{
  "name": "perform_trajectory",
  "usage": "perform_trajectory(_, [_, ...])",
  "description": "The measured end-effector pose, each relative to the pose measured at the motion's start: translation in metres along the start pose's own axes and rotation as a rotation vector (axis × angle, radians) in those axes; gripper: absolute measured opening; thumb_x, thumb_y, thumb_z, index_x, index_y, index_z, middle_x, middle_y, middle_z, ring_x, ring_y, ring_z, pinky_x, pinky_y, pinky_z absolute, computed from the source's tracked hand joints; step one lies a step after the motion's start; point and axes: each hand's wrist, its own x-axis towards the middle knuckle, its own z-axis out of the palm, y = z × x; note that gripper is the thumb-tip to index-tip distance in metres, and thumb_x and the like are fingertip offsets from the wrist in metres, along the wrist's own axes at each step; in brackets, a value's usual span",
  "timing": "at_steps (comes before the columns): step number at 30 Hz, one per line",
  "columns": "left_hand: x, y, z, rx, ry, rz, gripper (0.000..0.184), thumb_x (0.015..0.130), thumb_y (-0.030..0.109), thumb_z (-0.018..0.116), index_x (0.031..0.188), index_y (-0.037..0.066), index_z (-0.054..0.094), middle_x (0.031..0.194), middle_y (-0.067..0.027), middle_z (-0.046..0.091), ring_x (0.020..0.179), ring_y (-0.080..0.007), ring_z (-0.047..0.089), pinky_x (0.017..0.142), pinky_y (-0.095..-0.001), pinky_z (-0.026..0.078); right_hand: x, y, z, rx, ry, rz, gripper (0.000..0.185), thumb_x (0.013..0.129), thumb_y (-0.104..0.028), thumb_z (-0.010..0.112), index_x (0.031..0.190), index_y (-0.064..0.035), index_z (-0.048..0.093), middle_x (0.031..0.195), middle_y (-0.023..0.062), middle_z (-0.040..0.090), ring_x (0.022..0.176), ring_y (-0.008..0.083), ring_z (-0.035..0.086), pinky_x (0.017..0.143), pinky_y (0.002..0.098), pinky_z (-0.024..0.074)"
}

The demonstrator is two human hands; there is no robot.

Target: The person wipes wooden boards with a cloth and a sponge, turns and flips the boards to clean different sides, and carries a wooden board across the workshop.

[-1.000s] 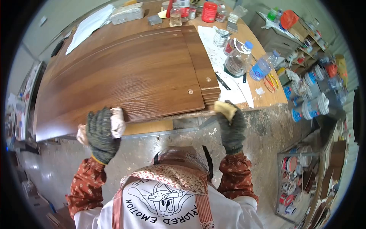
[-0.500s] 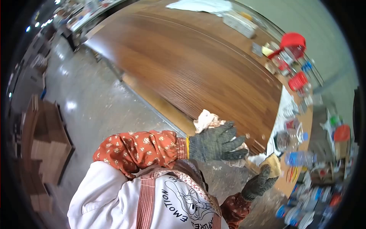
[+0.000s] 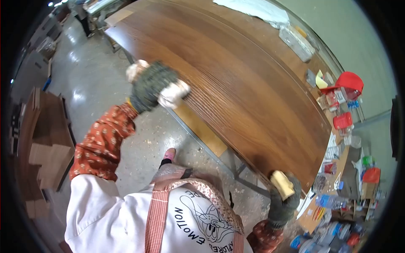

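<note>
A large brown wood-grain panel point(image 3: 236, 76) lies on the workbench. My left hand point(image 3: 154, 85), in a dark knitted glove, is wrapped round a whitish cloth point(image 3: 174, 93) at the panel's near edge; the cloth bulges out on both sides of the hand. At the panel's near right corner, my right hand point(image 3: 286, 202), gloved too, grips a pale yellow block point(image 3: 282, 185), perhaps a sponge. The fingers of my left hand are blurred.
Bottles point(image 3: 331, 201), a red jar point(image 3: 342, 121) and a red cap point(image 3: 349, 82) crowd the bench's right end. A wrapped block point(image 3: 297, 43) and white cloth point(image 3: 255, 10) lie behind the panel. Brown boards point(image 3: 50, 143) stand at left. Another person point(image 3: 81, 17) stands far off.
The view has swung to the left. My left hand has moved with the cloth along the panel's near edge, away from my right hand. My right hand still holds the yellow block, now at the panel's corner.
</note>
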Motion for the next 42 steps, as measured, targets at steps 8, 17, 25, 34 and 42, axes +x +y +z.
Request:
perform_trajectory(8, [-0.086,-0.076,-0.015,-0.223,0.351,-0.755,0.042,0.082,0.009,0.062,0.122,0.002,0.051,0.105,-0.0118,0.061,0.095,-0.0222,0.059,0.084,-0.0326,0.048,0.068,-0.051,0.014,-0.252,-0.664,-0.517,0.049,0.066,-0.006,0.069,0.114,-0.007,0.061,0.103,0.0138,0.062,0.094,0.0335,0.059,0.085,0.0412,0.0463])
perform_trajectory(17, [-0.268,-0.025,0.007,-0.415,0.403,-1.212,0.021,0.076,0.015,0.065,0.097,0.014,0.065,0.091,-0.0094,0.067,0.084,-0.0269,0.064,0.074,-0.0367,0.051,0.202,-0.156,0.148,-0.196,-0.941,-0.841,0.043,0.073,-0.021,0.07,0.113,-0.007,0.06,0.102,0.015,0.062,0.093,0.0341,0.059,0.083,0.0429,0.0462])
perform_trajectory(25, [-0.25,0.039,-0.024,-1.378,1.335,-2.285,0.023,0.076,0.012,0.064,0.097,0.001,0.064,0.086,-0.0129,0.065,0.074,-0.0263,0.064,0.069,-0.0369,0.056,0.371,-0.247,0.388,-0.178,-1.029,-0.879,0.039,0.078,-0.031,0.068,0.108,-0.0088,0.06,0.102,0.0165,0.063,0.099,0.0347,0.057,0.085,0.0441,0.0452])
perform_trajectory(34, [-0.234,0.01,-0.016,-1.169,1.557,-2.076,0.045,0.081,0.023,0.067,0.12,0.007,0.053,0.095,-0.0086,0.063,0.073,-0.0243,0.062,0.066,-0.036,0.054,0.391,-0.351,0.63,-0.105,-0.806,-0.74,0.043,0.082,-0.038,0.065,0.109,-0.0053,0.06,0.106,0.0181,0.063,0.098,0.0336,0.06,0.087,0.04,0.0458])
perform_trajectory(42, [-0.06,-0.133,0.006,-0.27,0.533,-1.049,0.039,0.086,0.024,0.057,0.118,0.002,0.054,0.109,-0.0112,0.059,0.095,-0.0201,0.059,0.083,-0.0322,0.049,0.447,-0.179,0.469,0.329,-0.686,-0.317,0.051,0.092,-0.035,0.059,0.131,-0.0052,0.045,0.119,0.0065,0.053,0.104,0.0156,0.052,0.085,0.0295,0.0472])
